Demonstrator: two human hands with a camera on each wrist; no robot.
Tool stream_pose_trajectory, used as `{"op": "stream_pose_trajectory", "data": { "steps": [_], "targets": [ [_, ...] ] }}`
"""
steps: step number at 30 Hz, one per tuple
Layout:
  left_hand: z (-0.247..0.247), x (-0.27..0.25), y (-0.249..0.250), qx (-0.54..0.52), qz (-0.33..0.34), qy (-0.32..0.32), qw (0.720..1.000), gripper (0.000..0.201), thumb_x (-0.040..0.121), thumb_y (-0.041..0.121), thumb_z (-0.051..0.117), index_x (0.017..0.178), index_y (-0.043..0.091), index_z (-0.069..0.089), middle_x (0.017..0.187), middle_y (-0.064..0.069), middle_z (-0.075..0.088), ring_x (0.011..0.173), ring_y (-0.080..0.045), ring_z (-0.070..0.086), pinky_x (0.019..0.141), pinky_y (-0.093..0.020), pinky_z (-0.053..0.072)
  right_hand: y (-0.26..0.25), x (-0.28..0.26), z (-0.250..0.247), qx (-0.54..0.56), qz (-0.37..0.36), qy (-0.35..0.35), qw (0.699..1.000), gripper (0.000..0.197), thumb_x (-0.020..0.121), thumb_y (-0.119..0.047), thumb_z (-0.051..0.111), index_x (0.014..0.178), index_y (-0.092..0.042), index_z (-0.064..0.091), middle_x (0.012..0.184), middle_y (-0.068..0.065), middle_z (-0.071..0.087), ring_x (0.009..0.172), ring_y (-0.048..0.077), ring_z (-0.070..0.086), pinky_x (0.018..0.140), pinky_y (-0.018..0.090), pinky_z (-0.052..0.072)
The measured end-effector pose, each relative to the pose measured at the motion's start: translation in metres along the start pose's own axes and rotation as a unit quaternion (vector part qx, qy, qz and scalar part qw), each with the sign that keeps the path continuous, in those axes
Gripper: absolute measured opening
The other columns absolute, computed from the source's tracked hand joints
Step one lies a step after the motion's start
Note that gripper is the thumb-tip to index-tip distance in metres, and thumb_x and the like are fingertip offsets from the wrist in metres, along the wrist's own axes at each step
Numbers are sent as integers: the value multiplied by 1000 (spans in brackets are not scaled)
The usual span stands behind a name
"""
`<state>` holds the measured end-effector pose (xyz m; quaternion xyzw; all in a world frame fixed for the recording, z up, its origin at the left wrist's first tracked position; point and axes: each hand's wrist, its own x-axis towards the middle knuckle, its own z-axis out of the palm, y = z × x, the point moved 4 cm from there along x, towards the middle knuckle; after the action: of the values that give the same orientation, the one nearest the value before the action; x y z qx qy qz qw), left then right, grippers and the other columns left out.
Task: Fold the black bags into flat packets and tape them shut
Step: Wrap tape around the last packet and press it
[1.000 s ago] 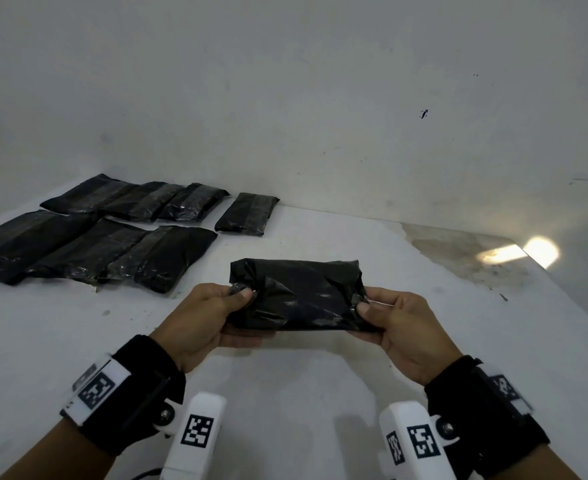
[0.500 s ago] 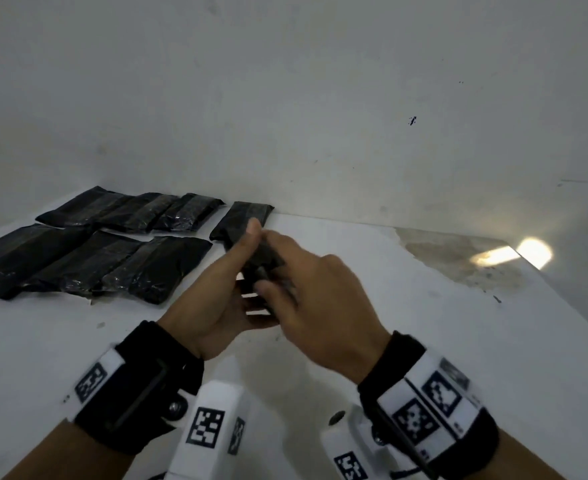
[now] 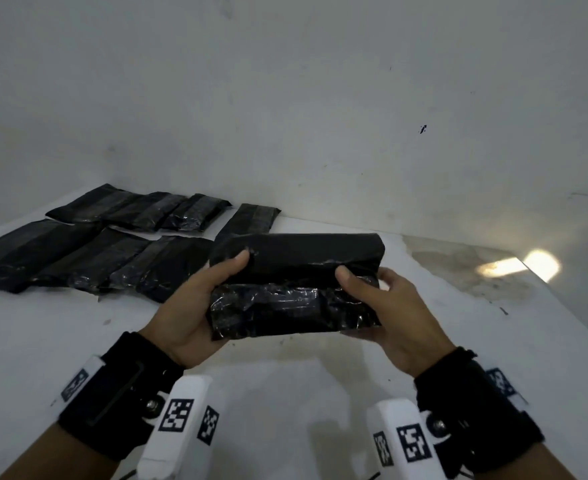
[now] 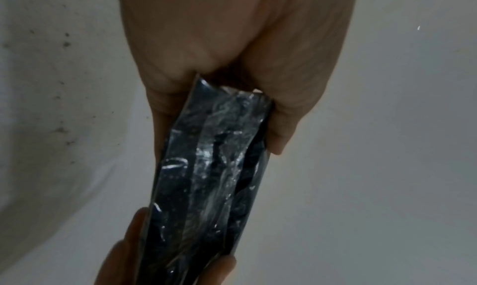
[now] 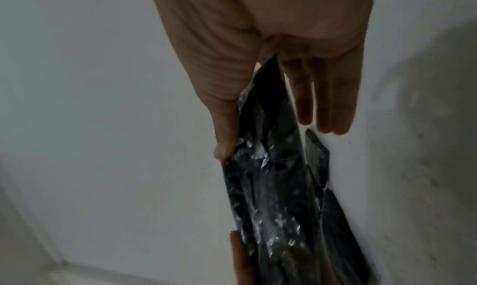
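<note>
The left hand (image 3: 188, 313) and the right hand (image 3: 396, 313) hold a black bag (image 3: 296, 289) between them above the white table (image 3: 285, 393), each hand clamped on one short end. In the head view the left thumb presses on the top near the left end and the right thumb near the right end, with the fingers underneath. The upper half of the bag is matte, the lower half shiny and crinkled. Finished black packets (image 3: 95, 244) lie in two rows at the far left of the table, well apart from the hands.

From the left wrist, the left hand (image 4: 232, 55) pinches the bag (image 4: 211, 177) edge-on, thumb on one face, fingers on the other.

From the right wrist, the right hand (image 5: 271, 55) grips the bag (image 5: 278, 187) with the thumb; three fingers stretch straight along the other side.
</note>
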<state>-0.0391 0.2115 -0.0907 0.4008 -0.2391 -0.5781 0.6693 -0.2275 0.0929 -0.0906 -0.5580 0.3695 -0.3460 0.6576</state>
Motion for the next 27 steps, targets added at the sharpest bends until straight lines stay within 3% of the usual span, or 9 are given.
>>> {"op": "stream_pose_trajectory", "data": {
  "steps": [3,6,9,11,14,18,21,24,27],
  "targets": [
    [-3,6,-6,89,13,49,995,40,90,31,59,121,7,67,118,-15,70,109,-31,67,88,-42,58,9,-1,7,22,-60,-19,998,59,62,-8,87,117,-8,64,108,10,74,94,27,74,75,44,60],
    [-3,6,-10,171,63,94,979,40,75,25,76,111,8,68,107,-14,74,96,-29,72,79,-40,61,15,0,7,-9,-126,31,991,50,63,6,86,108,-5,68,100,10,76,93,28,73,85,52,58],
    [5,3,-13,262,142,91,950,48,61,6,87,104,13,68,98,-3,76,90,-19,74,75,-31,60,21,-3,11,-5,-148,47,988,44,63,5,86,103,-5,70,97,9,76,91,28,74,85,54,58],
    [3,4,-19,296,178,104,933,62,54,3,92,109,12,64,100,-2,75,92,-16,73,75,-27,59,25,-7,16,-11,-153,33,988,47,62,0,89,104,-8,70,98,9,76,92,28,74,83,53,58],
    [-6,8,-24,308,201,136,920,81,46,10,99,116,15,58,107,0,73,97,-15,71,83,-34,58,30,-8,17,-12,-150,23,988,57,55,0,93,106,-10,69,100,10,76,93,30,73,82,55,58],
    [-6,7,-23,308,196,123,923,85,40,14,99,114,18,59,104,2,73,95,-15,72,84,-40,58,30,-7,13,-21,-151,2,988,57,56,6,90,108,-8,69,102,11,75,96,30,73,87,52,57],
    [-7,7,-22,304,182,109,929,84,42,11,96,117,19,58,103,2,74,93,-16,72,80,-40,60,29,-8,11,-9,-131,-26,991,55,59,13,84,109,-6,70,101,15,75,95,33,73,82,53,58],
    [-7,5,-20,306,171,95,932,76,53,-2,91,117,19,58,99,3,74,90,-17,73,69,-34,61,31,-9,6,14,-103,-40,994,56,62,19,79,111,-6,69,100,16,75,93,35,73,72,47,60],
    [-9,3,-20,300,155,82,938,69,59,-4,89,118,19,59,99,-4,74,88,-25,73,66,-45,62,33,-10,2,29,-87,-47,995,51,67,20,74,112,-4,68,102,17,74,94,36,73,74,50,60]
  ]
}}
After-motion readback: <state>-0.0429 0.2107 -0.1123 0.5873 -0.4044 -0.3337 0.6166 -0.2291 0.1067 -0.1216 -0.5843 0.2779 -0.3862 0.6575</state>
